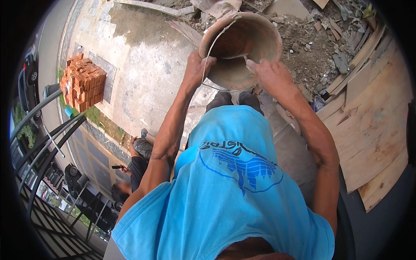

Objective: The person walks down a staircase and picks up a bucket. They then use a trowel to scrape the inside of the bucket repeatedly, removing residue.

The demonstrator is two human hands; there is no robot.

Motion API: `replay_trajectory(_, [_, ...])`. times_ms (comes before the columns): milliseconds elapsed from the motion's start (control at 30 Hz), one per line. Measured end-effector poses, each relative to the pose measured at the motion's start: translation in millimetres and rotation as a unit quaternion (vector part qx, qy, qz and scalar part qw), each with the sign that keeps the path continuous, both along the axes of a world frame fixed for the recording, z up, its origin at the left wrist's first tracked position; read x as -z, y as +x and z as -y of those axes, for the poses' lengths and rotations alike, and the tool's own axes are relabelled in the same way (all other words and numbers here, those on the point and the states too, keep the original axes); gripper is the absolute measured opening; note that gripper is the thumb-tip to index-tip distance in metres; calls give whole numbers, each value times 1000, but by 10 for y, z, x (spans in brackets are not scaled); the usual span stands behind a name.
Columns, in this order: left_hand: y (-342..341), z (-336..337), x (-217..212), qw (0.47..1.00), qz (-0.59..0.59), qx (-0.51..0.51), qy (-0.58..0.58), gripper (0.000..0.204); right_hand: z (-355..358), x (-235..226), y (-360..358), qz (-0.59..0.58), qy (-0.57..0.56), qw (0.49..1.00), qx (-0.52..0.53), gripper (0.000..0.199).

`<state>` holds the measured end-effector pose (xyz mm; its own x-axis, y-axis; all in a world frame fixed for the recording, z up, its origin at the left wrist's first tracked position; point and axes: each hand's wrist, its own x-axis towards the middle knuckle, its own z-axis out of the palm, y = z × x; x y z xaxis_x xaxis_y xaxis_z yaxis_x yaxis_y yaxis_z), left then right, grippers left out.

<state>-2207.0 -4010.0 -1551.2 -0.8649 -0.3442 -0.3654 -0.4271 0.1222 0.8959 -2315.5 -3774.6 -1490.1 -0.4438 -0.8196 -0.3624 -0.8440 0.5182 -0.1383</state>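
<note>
A worn, dirt-stained bucket [242, 80] is tipped with its mouth toward me, in front of my feet. Its thin wire handle [215, 39] hangs across the left side of the mouth. My left hand [200, 66] is closed on the left rim. At the right rim, my right hand [271, 74] is closed round a small tool reaching into the bucket, which looks like a trowel [234, 56]. Only its thin, pale edge shows; the grip is hidden by my fingers. Reddish and grey residue coats the bucket's inside wall.
Rubble and soil [299, 39] lie beyond the bucket to the right, with plywood sheets [368, 125] at the right. A stack of orange bricks [84, 82] stands on the concrete at the left. A person [138, 169] holding a phone sits near metal railings [47, 125].
</note>
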Motion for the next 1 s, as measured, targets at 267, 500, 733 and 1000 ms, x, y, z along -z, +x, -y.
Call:
replay_trajectory(267, [52,-32,-163,999,27,12,-29,32,-119,-136,-169,46,50,997,36,29])
replay_trajectory(500, [54,-104,-181,997,-46,5,-61,37,-101,116,-197,43,-26,998,39,34])
replay_trajectory(733, [42,-66,23,992,-59,15,-109,44,6,364,-431,209,-43,974,78,42])
replay_trajectory(1000, [137,64,132,986,-96,-4,-136,59,-282,61,-489,579,-98,756,287,66])
